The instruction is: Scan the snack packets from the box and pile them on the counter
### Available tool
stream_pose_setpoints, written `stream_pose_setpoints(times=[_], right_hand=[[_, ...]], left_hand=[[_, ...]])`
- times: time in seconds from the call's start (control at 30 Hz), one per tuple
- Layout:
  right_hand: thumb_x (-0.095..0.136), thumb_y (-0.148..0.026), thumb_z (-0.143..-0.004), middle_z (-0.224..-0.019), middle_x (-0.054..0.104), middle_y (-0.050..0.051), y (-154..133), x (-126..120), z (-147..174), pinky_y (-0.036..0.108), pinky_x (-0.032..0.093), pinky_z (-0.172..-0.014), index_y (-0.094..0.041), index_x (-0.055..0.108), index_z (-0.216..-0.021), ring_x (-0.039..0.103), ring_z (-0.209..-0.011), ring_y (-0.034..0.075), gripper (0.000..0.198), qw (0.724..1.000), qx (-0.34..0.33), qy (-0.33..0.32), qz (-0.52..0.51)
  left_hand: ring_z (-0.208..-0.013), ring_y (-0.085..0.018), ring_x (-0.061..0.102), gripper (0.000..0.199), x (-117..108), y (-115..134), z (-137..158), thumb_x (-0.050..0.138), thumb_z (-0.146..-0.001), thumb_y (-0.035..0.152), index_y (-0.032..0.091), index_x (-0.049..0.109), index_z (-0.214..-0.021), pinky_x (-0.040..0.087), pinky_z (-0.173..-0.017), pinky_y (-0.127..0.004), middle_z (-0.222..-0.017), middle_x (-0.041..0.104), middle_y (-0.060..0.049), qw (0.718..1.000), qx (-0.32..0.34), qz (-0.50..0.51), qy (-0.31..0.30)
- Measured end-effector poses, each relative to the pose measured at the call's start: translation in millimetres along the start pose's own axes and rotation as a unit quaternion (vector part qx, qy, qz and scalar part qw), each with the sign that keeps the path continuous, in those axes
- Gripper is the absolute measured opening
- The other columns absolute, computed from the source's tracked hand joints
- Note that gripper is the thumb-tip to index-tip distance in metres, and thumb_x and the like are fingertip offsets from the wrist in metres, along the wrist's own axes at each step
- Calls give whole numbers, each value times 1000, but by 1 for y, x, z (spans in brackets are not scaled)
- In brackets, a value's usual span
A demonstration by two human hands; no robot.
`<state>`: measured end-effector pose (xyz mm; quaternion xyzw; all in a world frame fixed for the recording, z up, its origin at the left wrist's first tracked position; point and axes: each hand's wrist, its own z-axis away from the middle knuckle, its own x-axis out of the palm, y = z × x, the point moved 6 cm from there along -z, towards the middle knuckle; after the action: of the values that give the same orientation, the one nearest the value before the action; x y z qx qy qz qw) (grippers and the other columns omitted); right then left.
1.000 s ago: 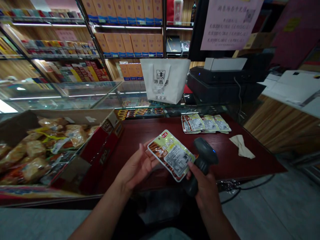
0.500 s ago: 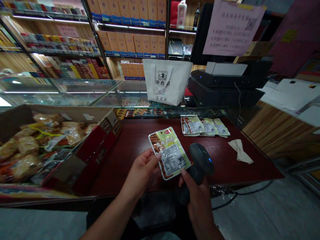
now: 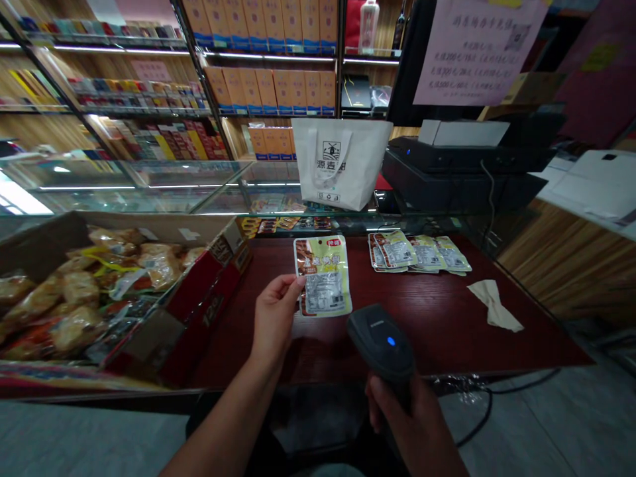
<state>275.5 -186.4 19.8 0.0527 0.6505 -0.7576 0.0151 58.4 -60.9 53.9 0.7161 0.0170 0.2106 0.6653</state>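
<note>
Between the thumb and fingers of my left hand (image 3: 278,315) is the left edge of a snack packet (image 3: 325,275), green and brown with a grey printed panel facing up. It is held over the dark red tabletop (image 3: 308,354). My right hand (image 3: 410,414) is wrapped round the handle of a black barcode scanner (image 3: 381,341) with a lit blue light. The scanner's head points toward the packet's lower right corner and stands apart from it. Several similar packets (image 3: 395,250) lie in overlapping piles farther back on the right.
A cardboard box (image 3: 199,311) of wrapped snacks (image 3: 79,291) stands on the left. A crumpled tissue (image 3: 494,305) lies at the right. Behind are a glass counter (image 3: 213,189), a white paper bag (image 3: 342,162) and a black printer-like machine (image 3: 462,175). A cable (image 3: 479,424) hangs below the table's edge.
The packet has moved away from me, turned more upright and come free of my right fingers. The scanner has swung left, its head now toward the packet.
</note>
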Motion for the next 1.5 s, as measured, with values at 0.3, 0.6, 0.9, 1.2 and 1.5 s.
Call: stream_pose_setpoints(times=[0.3,0.6,0.9,1.2,1.5], right_hand=[[60,-62,-89,-58,61,-2,-14,8,-2,28,48,-54,-19,58,-94,60,-52,18,43,1000,7,-20,8],[59,-60,-91,-56,58,-3,-13,4,-6,28,48,-54,-19,58,-92,59,-51,17,42,1000,-16,-20,2],[64,-61,-88,-52,58,-4,-4,-11,-12,26,45,-50,-20,59,-89,56,-47,16,42,1000,-1,11,-16],[57,-68,-89,-52,56,-5,21,-58,-25,25,43,-52,-20,59,-85,53,-48,14,49,997,19,68,-37],[58,-81,-78,-47,55,-5,29,-102,-20,25,43,-48,-20,58,-81,52,-44,14,61,982,58,169,-61]], left_hand=[[-59,-14,62,37,8,-13,-6,87,-62,45,16,71,-79,51,-57,-26,-73,71,-1,999,-4,25,21],[-57,-12,60,32,15,-12,-5,87,-60,39,15,71,-75,48,-54,-22,-68,69,1,999,9,15,37],[-58,-15,63,38,31,-26,-10,86,-61,45,16,71,-80,52,-54,-26,-73,71,-1,1000,-24,3,5],[-57,-14,62,42,126,-68,-56,88,-54,46,14,71,-77,53,-53,-26,-70,69,-1,993,-84,-27,-81],[-59,-12,61,19,274,-109,-97,79,-80,27,12,68,-78,54,-58,-26,-71,66,-1,962,-145,-127,-194]])
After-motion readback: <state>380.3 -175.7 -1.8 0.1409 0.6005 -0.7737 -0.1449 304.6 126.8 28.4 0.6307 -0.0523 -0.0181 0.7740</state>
